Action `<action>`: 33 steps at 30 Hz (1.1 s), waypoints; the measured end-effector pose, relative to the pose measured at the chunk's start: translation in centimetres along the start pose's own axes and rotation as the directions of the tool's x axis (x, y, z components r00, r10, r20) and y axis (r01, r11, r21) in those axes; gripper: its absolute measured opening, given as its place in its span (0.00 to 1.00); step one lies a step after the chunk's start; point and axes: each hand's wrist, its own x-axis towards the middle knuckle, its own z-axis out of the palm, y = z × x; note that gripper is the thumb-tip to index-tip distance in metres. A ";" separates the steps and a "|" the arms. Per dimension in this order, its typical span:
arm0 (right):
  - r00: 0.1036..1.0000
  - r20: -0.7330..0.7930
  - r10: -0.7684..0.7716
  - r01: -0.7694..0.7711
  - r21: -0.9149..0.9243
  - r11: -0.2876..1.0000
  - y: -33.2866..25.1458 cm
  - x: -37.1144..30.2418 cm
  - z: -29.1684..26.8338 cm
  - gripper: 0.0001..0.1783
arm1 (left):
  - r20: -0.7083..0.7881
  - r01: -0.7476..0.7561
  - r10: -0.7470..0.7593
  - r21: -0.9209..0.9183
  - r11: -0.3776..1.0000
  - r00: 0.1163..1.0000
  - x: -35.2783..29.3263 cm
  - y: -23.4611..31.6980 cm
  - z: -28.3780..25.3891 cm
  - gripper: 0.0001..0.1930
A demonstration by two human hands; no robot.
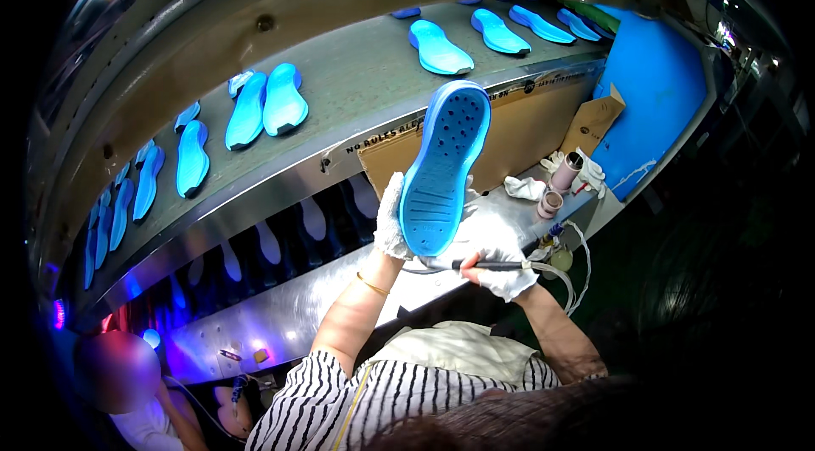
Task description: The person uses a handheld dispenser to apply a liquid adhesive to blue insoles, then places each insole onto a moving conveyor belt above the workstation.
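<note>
A blue shoe sole (441, 175) stands tilted up in front of me, its holed and ribbed face showing. My left hand (390, 223), in a white glove, is closed around the sole's left edge near its lower end. My right hand (506, 249), also in a white glove with a bare fingertip showing, grips a black pen-shaped tool (503, 265). A pale hose or cord (556, 271) trails from the tool's right end. The tool's tip lies just below the sole; whether it touches the sole I cannot tell.
Blue soles (284, 100) lie spaced along a grey conveyor belt (348, 77) beyond my hands. A lower shelf holds more soles (268, 243). Cardboard (526, 132), a pink cup (550, 204) and white gloves (525, 188) are at the right. Another person (140, 417) sits at lower left.
</note>
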 end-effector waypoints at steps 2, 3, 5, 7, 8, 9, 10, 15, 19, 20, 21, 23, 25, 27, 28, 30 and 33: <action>0.994 0.077 -0.074 0.084 -0.138 0.987 -0.9 -0.1 0.3 0.06 | -0.011 0.017 -0.017 0.039 0.999 1.000 0.5 0.5 -0.6 0.38; 0.995 0.087 -0.041 0.046 -0.058 0.997 -1.1 -0.3 0.2 0.06 | 0.006 0.014 -0.015 0.085 0.996 1.000 0.5 0.6 -0.6 0.38; 0.999 0.018 0.035 -0.035 0.039 0.999 -1.6 -0.5 0.1 0.08 | 0.007 0.069 -0.070 0.052 0.996 0.998 0.5 0.9 -0.6 0.37; 0.996 -0.077 0.044 -0.035 0.107 0.994 -2.5 -0.1 0.0 0.09 | -0.012 0.104 -0.104 0.070 0.992 0.995 0.5 0.9 -0.8 0.37; 0.998 -0.055 -0.042 0.045 0.050 0.998 -3.1 0.4 -0.3 0.09 | -0.022 0.122 -0.121 0.078 0.989 0.992 0.6 0.9 -1.1 0.36; 0.932 -0.149 0.331 -0.217 0.502 0.837 -3.6 1.5 -0.1 0.09 | -0.073 0.131 -0.126 0.078 0.988 0.989 0.8 0.8 -1.5 0.35; 0.937 -0.150 0.316 -0.219 0.453 0.864 -3.7 1.9 0.1 0.08 | -0.124 0.140 -0.130 0.078 0.987 0.984 1.0 0.8 -2.2 0.33; 0.999 0.043 0.021 -0.019 -0.032 0.999 -0.6 2.2 -0.8 0.07 | -0.284 0.280 -0.209 0.237 0.930 0.936 2.6 0.7 -2.7 0.27; 0.983 0.140 0.116 -0.099 -0.123 0.987 -1.7 2.7 -1.3 0.07 | -0.357 0.427 -0.323 0.269 0.863 0.877 2.9 0.7 -4.7 0.24; 0.975 0.150 0.162 -0.146 -0.114 0.983 -1.9 2.8 -1.6 0.07 | -0.380 0.470 -0.354 0.278 0.838 0.855 3.0 0.5 -4.8 0.24; 0.975 0.176 0.135 -0.125 -0.067 0.990 -1.9 3.0 -2.3 0.07 | -0.326 0.504 -0.406 0.324 0.800 0.854 3.1 0.5 -4.5 0.23; 0.932 0.250 0.261 -0.283 0.054 0.958 -2.3 3.2 -4.2 0.07 | -0.373 0.532 -0.412 0.322 0.783 0.832 3.0 -0.3 -3.7 0.18; 0.951 0.295 0.088 -0.046 -0.147 0.988 -3.7 3.1 -4.4 0.06 | -0.392 0.563 -0.432 0.333 0.756 0.812 2.9 -0.4 -2.6 0.18; 0.973 0.220 0.070 -0.043 -0.124 0.991 -3.7 2.9 -4.2 0.06 | -0.439 0.569 -0.388 0.428 0.702 0.810 3.1 -0.3 -1.6 0.18; 0.978 0.207 0.024 0.012 -0.171 0.985 -3.5 2.8 -4.2 0.06 | -0.448 0.580 -0.396 0.424 0.695 0.802 3.1 -0.5 -0.9 0.17; 0.970 0.223 0.092 -0.051 -0.182 0.982 -3.4 2.6 -4.5 0.06 | -0.468 0.598 -0.402 0.417 0.685 0.787 3.1 -0.7 0.3 0.16; 0.960 0.184 0.210 -0.108 -0.448 0.887 -4.4 2.1 -6.4 0.06 | -0.484 0.616 -0.404 0.442 0.652 0.776 3.0 -0.3 -1.9 0.17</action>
